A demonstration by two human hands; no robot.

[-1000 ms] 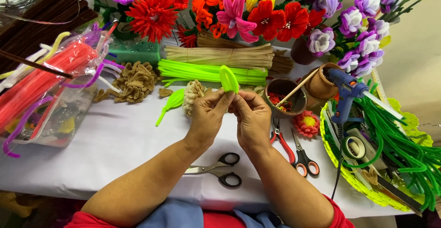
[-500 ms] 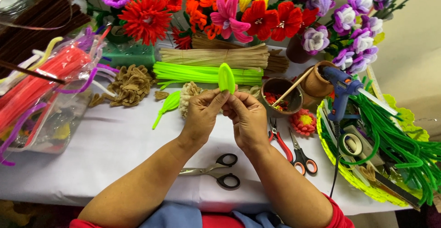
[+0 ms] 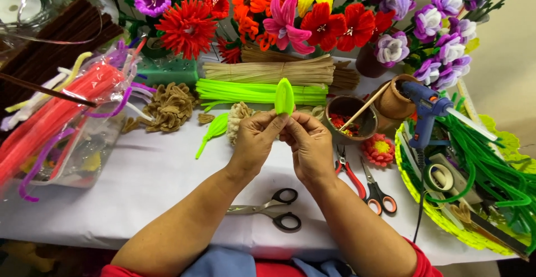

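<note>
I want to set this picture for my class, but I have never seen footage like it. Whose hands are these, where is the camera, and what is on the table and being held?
The camera sits on a person's head and looks down, so both arms are the wearer's own. The left hand and right hand together pinch a bright green leaf made of fuzzy craft wire. On the white table lie black-handled scissors, red-handled pliers, a blue glue gun, green wire stems and finished craft flowers.
</note>
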